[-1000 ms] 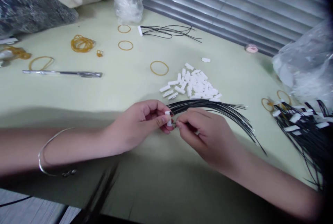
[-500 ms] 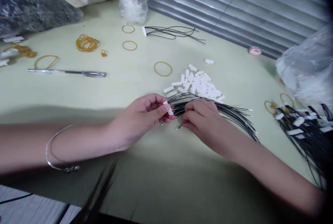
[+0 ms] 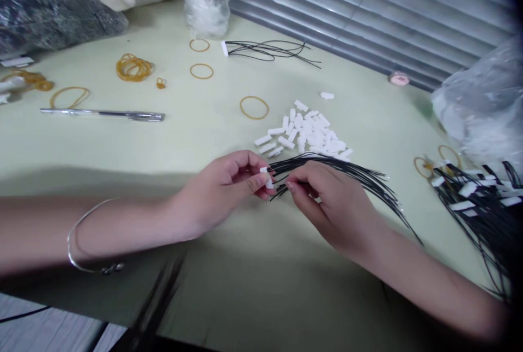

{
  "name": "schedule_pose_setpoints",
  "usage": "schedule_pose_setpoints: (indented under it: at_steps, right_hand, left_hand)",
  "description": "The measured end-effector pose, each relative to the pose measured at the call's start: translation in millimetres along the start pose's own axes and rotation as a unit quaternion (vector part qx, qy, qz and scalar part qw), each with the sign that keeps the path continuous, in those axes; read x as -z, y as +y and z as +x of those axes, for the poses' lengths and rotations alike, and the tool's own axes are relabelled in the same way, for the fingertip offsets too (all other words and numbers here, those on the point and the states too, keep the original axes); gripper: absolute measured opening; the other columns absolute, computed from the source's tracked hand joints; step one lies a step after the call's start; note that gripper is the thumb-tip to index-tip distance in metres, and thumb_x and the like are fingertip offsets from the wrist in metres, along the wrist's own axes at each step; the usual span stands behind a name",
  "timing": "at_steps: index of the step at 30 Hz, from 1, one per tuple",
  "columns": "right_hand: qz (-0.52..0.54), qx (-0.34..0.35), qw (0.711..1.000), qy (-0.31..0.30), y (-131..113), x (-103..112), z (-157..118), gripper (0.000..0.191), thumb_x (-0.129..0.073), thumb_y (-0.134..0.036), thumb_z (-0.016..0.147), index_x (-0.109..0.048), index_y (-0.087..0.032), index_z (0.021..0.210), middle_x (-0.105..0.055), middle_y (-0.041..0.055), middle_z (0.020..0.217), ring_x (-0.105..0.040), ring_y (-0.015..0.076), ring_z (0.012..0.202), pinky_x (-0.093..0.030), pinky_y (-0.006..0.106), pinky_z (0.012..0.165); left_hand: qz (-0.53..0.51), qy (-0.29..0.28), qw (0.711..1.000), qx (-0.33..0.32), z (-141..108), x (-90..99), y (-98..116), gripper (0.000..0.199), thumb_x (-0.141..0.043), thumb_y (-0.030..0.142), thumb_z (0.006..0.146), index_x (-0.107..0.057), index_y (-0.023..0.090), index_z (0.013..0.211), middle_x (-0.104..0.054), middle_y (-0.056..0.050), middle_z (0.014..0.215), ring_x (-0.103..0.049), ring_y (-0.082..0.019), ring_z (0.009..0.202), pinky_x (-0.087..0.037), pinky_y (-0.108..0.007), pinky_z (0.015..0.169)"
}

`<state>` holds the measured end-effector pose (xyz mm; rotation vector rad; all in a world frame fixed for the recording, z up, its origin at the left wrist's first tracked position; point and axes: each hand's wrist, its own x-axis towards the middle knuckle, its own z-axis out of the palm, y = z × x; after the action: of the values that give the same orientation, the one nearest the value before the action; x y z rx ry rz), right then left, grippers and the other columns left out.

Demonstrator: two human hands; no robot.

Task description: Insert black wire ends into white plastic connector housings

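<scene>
Between thumb and fingers, my left hand point(image 3: 232, 186) pinches a small white connector housing point(image 3: 267, 177) with black wires at its right side. My right hand point(image 3: 329, 199) is just to the right, thumb and forefinger pinched on a thin black wire whose end points at the connector. Whether that wire's tip is inside the housing is too small to tell. A bundle of black wires point(image 3: 359, 171) with bare metal tips runs behind and under my right hand. Beyond both hands lies a heap of loose white connector housings point(image 3: 314, 133).
Black wires with white connectors point(image 3: 474, 216) pile at the right. One wired connector point(image 3: 224, 49) lies at the back. Rubber bands point(image 3: 133, 68), a pen point(image 3: 106, 115), a plastic-wrapped cup point(image 3: 207, 0) and a clear plastic bag point(image 3: 486, 107) rest on the table. Blinds point(image 3: 368, 8) border its back.
My right hand has turned and shifted slightly toward the viewer, its pinched wire now at the connector. My left hand still holds the housing, moved slightly down. The wire bundle has shifted a little.
</scene>
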<state>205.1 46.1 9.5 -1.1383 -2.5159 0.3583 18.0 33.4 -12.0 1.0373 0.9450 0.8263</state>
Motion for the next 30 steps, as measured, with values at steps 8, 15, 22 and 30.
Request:
schedule_pose_setpoints:
  at_steps: [8, 15, 22, 30]
  right_hand:
    - [-0.005, -0.02, 1.0, 0.0, -2, 1, -1, 0.011, -0.046, -0.016, 0.085, -0.055, -0.015, 0.078, -0.058, -0.0001, 0.069, -0.051, 0.0102, 0.062, -0.037, 0.023, 0.055]
    - [0.011, -0.052, 0.998, -0.028, -5, 4, -1, 0.011, -0.047, -0.017, 0.085, -0.055, -0.017, 0.078, -0.059, -0.0009, 0.069, -0.052, 0.0101, 0.062, -0.036, 0.023, 0.054]
    - [0.038, -0.079, 0.995, -0.054, -9, 4, -1, 0.013, -0.047, -0.019, 0.085, -0.056, -0.017, 0.076, -0.06, -0.0007, 0.069, -0.053, 0.0108, 0.062, -0.035, 0.024, 0.055]
    - [0.035, -0.085, 0.993, -0.068, -15, -3, 0, 0.016, -0.043, -0.018, 0.087, -0.057, -0.017, 0.078, -0.061, 0.0015, 0.072, -0.055, 0.0144, 0.066, -0.038, 0.027, 0.059]
  left_hand:
    - [0.007, 0.0, 1.0, 0.003, 0, -0.4, 3, 0.008, -0.052, 0.023, 0.086, -0.051, 0.015, 0.085, -0.059, 0.002, 0.073, -0.056, -0.006, 0.072, -0.043, -0.017, 0.069]
    - [0.023, -0.001, 1.0, 0.004, 0, -1.5, 4, 0.006, -0.05, 0.021, 0.087, -0.049, 0.015, 0.086, -0.059, 0.003, 0.07, -0.055, -0.005, 0.068, -0.043, -0.015, 0.066]
    - [0.037, -0.007, 0.999, 0.003, 0, -1.9, 3, 0.006, -0.051, 0.021, 0.086, -0.048, 0.015, 0.086, -0.058, 0.003, 0.07, -0.055, -0.005, 0.068, -0.044, -0.015, 0.067]
    - [0.018, -0.003, 1.0, 0.025, 0, -2.7, 6, 0.008, -0.051, 0.021, 0.085, -0.052, 0.013, 0.085, -0.058, 0.002, 0.069, -0.055, -0.006, 0.065, -0.044, -0.017, 0.064]
